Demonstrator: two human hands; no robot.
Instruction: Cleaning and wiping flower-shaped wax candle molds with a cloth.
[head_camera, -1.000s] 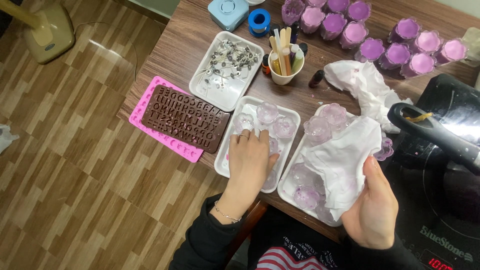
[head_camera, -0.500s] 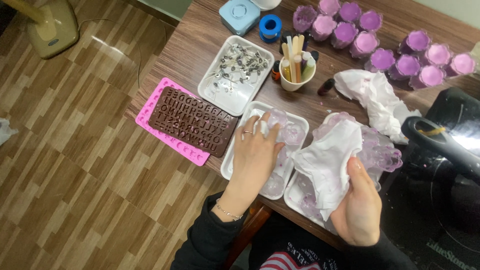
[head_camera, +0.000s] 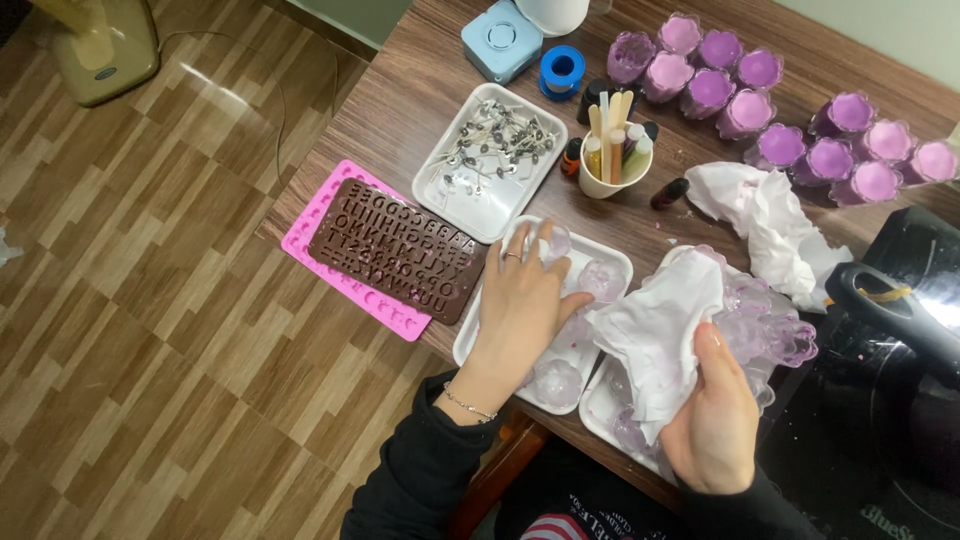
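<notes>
A dark wooden table (head_camera: 420, 110) is standing over a parquet floor (head_camera: 140, 300), crowded with candle-making gear. At the table's 12 o'clock a pale blue square box (head_camera: 501, 40) is sitting beside a blue roll of tape (head_camera: 562, 70); neither one's label is legible. At 2 o'clock eleven purple candle cups (head_camera: 770, 110) are clustering in loose rows. A white tray of metal wick tabs (head_camera: 490, 160) is lying at 11 o'clock, next to a cup of wooden sticks (head_camera: 612, 150). At 9 o'clock a brown letter mould (head_camera: 400, 250) is resting on a pink mould (head_camera: 310, 235).

The left hand (head_camera: 525, 305) is reaching into a white tray (head_camera: 480, 335) at 6 o'clock, its fingers curling around a clear glass holder (head_camera: 550, 242); about three more holders are lying there. The right hand (head_camera: 715, 420) is gripping a white cloth (head_camera: 665, 320), pressing it against clear holders in a second tray (head_camera: 605, 410). Another crumpled cloth (head_camera: 775, 215) is lying at 3 o'clock.
</notes>
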